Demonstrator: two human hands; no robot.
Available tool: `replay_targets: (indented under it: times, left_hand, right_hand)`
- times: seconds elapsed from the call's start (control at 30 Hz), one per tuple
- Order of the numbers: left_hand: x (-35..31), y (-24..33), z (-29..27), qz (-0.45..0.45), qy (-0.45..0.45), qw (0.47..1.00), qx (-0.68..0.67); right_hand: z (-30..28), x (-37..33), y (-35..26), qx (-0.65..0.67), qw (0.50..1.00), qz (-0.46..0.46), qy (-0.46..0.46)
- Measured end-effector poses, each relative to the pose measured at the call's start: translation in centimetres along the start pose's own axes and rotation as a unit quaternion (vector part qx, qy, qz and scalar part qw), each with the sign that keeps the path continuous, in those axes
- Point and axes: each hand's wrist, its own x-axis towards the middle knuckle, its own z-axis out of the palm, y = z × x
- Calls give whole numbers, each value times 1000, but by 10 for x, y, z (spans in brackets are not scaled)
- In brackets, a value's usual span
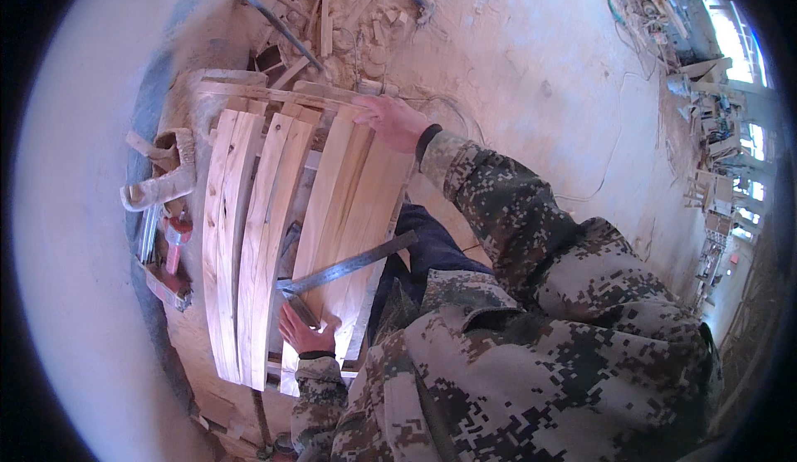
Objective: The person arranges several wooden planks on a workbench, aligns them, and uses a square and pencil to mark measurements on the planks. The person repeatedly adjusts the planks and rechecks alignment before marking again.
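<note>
Several long pale wooden boards lie side by side on a low bench, running away from me. A metal try square lies slantwise across the nearer boards, its blade pointing up to the right. My left hand is at the square's stock, with fingers on one side and thumb on the other. At the far end of the boards, my right hand grips the right end of a narrow wooden strip lying crosswise. Its fingertips partly hide that end.
A red tool and a curved, dusty piece sit left of the boards, by the pale wall. Offcuts are piled on the dusty floor beyond. Wooden parts line the far right under windows.
</note>
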Motion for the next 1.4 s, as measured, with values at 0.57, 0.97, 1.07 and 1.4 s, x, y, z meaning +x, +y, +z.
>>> replay_targets:
  times: [0.57,0.97,1.07,1.4]
  left_hand:
    - [31,-6,-6,-40,-96,993,47]
    - [47,-29,2,-131,-63,971,-188]
    - [59,-35,4,-52,-9,978,-202]
    - [107,130,-117,-105,-19,960,-260]
  right_hand:
    - [-20,11,-16,-126,988,-71,-60]
    - [-20,-19,-4,-66,995,-32,65]
    - [-13,-44,-15,-117,991,-47,55]
    - [31,-97,-94,-140,962,-148,-183]
